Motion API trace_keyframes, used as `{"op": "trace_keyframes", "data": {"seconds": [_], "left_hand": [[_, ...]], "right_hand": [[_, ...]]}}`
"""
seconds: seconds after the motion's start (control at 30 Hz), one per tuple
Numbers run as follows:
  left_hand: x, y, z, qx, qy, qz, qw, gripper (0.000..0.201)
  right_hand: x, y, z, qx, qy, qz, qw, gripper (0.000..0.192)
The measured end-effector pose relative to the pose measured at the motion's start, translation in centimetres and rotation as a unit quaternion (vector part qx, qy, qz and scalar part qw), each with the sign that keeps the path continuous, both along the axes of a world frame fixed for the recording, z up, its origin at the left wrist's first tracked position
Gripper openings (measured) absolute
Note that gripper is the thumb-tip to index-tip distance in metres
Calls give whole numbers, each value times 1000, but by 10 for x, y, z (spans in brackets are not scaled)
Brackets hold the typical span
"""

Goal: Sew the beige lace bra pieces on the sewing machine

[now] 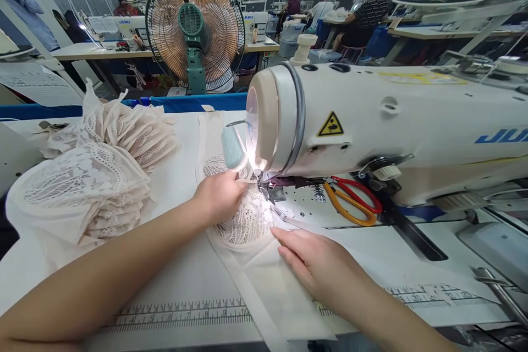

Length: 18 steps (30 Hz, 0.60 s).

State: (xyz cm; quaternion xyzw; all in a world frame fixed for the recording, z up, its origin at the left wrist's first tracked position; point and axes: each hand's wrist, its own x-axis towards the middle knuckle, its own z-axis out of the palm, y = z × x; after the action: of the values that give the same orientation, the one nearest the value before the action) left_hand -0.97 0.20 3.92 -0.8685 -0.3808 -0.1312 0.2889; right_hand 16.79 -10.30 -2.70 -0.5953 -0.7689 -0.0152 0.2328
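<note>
Pinching the lace piece near the needle, the left hand grips; the right hand lies spread flat on the fabric strip beside the sewing machine.

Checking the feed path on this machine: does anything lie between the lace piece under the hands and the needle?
Nothing visible does. The lace piece already reaches the presser foot. The left hand grips its far edge by the foot, and the right hand lies flat on the fabric. The scissors lie off to the right.

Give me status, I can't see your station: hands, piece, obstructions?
Left hand pinching lace piece at presser foot. Right hand flat on fabric strip. Scissors behind needle, clear.
</note>
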Motion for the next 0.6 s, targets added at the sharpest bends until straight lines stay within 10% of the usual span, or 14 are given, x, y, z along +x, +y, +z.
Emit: {"op": "trace_keyframes", "data": {"seconds": [0.1,0.3,0.6], "left_hand": [[-11,-10,-3,-2,-12,-21,1000,38],[-21,-34,-2,-156,72,90,981,113],[-22,-18,2,-136,50,87,986,111]], "right_hand": [[5,-1,-9,10,-42,-4,999,41],[5,4,-10,32,-153,-38,987,45],[2,13,4,72,-201,-65,975,47]]}}
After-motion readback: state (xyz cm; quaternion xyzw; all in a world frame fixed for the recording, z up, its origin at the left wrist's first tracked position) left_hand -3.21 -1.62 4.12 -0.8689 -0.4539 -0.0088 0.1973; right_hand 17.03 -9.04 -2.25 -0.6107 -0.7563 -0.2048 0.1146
